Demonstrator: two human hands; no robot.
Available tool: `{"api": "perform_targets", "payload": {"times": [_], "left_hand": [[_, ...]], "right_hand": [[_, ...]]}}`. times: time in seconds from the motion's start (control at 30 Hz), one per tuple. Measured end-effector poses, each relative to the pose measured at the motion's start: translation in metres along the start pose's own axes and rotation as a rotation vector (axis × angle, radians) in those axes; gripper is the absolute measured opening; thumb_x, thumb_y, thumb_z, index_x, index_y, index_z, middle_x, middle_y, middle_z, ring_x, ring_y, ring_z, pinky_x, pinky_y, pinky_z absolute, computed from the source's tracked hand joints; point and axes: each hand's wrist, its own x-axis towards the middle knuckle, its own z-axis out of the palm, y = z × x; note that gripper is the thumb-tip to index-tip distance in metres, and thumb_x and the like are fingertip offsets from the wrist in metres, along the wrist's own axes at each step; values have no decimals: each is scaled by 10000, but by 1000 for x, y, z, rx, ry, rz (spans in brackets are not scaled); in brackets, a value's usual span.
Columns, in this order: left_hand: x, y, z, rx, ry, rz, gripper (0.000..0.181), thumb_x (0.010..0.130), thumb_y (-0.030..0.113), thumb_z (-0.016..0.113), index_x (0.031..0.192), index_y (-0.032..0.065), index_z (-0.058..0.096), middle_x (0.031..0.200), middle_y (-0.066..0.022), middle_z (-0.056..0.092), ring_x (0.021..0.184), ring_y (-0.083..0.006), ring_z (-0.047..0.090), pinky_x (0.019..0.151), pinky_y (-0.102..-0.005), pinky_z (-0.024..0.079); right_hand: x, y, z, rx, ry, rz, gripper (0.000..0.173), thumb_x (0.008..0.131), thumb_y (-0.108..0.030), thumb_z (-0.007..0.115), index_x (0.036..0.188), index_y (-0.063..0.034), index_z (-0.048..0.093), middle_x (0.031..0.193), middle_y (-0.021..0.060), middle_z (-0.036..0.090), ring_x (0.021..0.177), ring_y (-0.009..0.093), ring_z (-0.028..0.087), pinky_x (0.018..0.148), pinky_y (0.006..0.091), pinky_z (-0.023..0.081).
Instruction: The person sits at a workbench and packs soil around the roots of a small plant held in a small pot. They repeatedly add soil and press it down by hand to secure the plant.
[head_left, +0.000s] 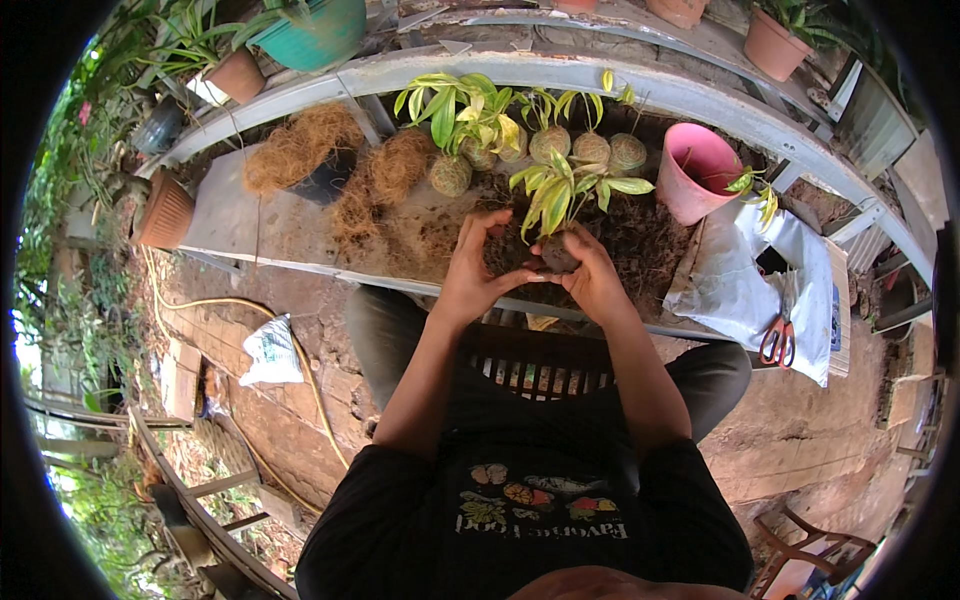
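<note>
My right hand grips a dark ball of soil around the roots of a plant with yellow-green leaves. The leaves rise from the ball and lean away from me. Just left of it, my left hand is curved with its thumb and fingers apart, and nothing is in it. Its thumb tip comes close to the right hand's fingers; whether they touch I cannot tell. Loose dark soil lies beneath and around the hands. Behind them stand several wrapped kokedama balls, some with leafy shoots.
Coconut fibre tops a black pot on the left, with more fibre beside it. A pink pot stands right of the soil. Scissors with orange-red handles lie on a white sack. A metal rail runs behind.
</note>
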Motion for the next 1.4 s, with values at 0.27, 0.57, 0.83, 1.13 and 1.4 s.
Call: {"api": "perform_targets", "payload": {"times": [0.27, 0.57, 0.83, 1.13, 1.4], "left_hand": [[-9, 4, 8, -36, -32, -30, 472, 801, 159, 800, 1201, 32, 585, 1105, -120, 547, 1033, -264, 550, 913, -375, 465], [-15, 0, 15, -99, -28, -137, 157, 910, 126, 689, 860, -1, 609, 789, -97, 600, 739, -172, 591, 666, -323, 466], [-19, 11, 21, -197, -60, -198, 217, 972, 164, 629, 829, 7, 583, 719, -39, 592, 693, -85, 535, 646, -283, 445], [-20, 26, 44, -73, 16, 106, 100, 912, 61, 648, 991, -1, 654, 846, -119, 589, 753, -255, 605, 686, -338, 494], [-21, 29, 49, -58, -13, 112, 304, 920, 72, 632, 1211, -9, 601, 961, -182, 617, 882, -328, 637, 796, -375, 500]], "right_hand": [[5, 14, -20, -162, 173, -86, 206, 945, -201, 672, 1079, -53, 618, 835, 58, 630, 680, 157, 608, 562, 328, 538], [10, 10, -20, -181, 176, -19, 458, 961, -469, 582, 1117, -40, 602, 862, 73, 657, 777, 180, 646, 642, 370, 565], [12, 7, -28, 154, 274, 121, 606, 990, -616, 386, 1148, -71, 599, 926, 88, 670, 825, 217, 674, 716, 410, 555], [16, 21, -31, -37, 507, -116, 490, 1040, -458, 420, 1195, -15, 563, 1015, 74, 652, 881, 164, 653, 753, 337, 542], [15, 32, -43, -316, 378, -103, 417, 1047, -333, 394, 1191, -1, 601, 1099, 88, 633, 1003, 175, 598, 906, 312, 460]]}}
